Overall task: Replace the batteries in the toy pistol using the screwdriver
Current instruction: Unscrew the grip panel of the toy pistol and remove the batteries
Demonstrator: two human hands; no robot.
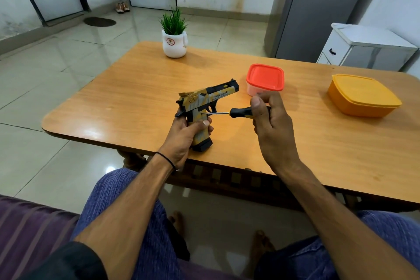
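While the left hand (183, 137) grips the toy pistol (204, 100), muzzle rightward, the right hand (271, 125) holds the screwdriver (238, 112) level.

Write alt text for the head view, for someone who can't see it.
Left hand grips a toy pistol by its handle; right hand holds a screwdriver, tip against the pistol's side, above a table with a red-lidded box and an orange box.

A wooden table (136, 88) with rounded corners carries a white plant pot (174, 46) near its far edge, a red-lidded box (265, 79) and, further right, an orange box (363, 96).
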